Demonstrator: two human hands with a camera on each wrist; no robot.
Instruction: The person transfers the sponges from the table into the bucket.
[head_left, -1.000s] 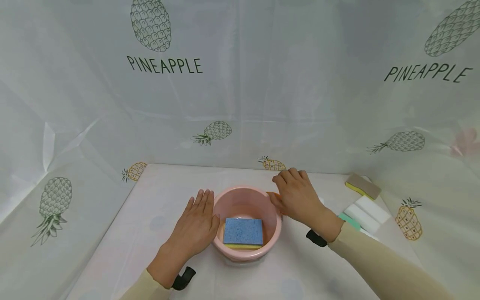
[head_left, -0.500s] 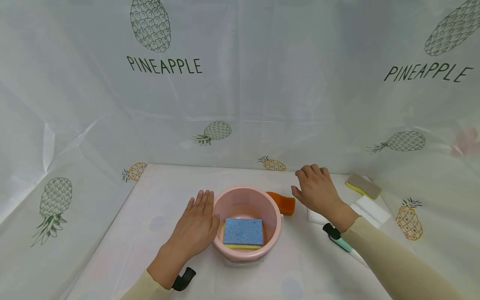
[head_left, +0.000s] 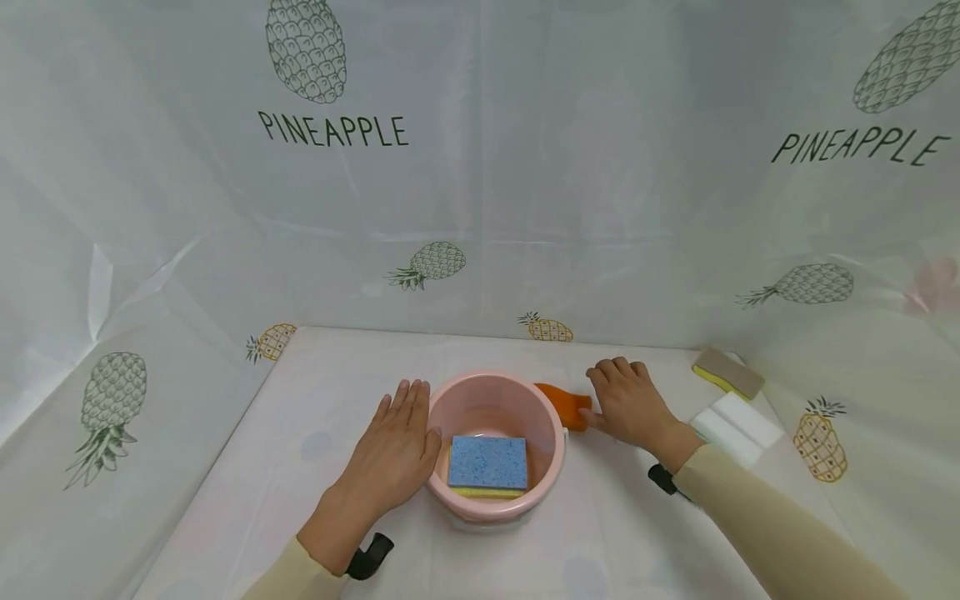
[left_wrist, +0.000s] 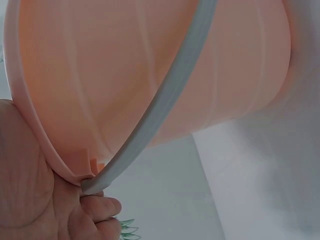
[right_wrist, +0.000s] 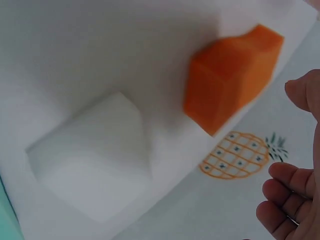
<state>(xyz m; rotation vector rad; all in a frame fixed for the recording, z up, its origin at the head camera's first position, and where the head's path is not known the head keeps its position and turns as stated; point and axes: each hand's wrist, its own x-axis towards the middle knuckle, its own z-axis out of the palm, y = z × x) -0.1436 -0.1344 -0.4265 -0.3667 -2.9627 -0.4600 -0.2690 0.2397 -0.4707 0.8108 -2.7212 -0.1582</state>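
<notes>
My left hand (head_left: 392, 458) lies with straight fingers against the left side of the pink bucket (head_left: 553, 479). In the left wrist view its palm touches the rim beside the end of the grey carrying handle (left_wrist: 159, 97). A blue sponge (head_left: 489, 462) with a yellow layer below sits inside the bucket. My right hand (head_left: 633, 408) is over the table to the right, fingers loosely bent, holding nothing. Its thumb overlaps the end of a wavy orange sponge (head_left: 566, 407) in the head view. A white sponge block (right_wrist: 95, 160) appears in the right wrist view; the hand hides it from the head camera.
Farther right lie two white sponge blocks (head_left: 738, 423) side by side and a brown and yellow sponge (head_left: 727, 372) near the back corner. A mint-green item (right_wrist: 6, 215) shows at the right wrist view's edge. Pineapple-print sheeting (head_left: 480, 200) walls the table's back and sides.
My right hand has moved right, away from the bucket rim, uncovering the orange sponge, then come slightly back and down toward it. My left hand and the bucket stay put.
</notes>
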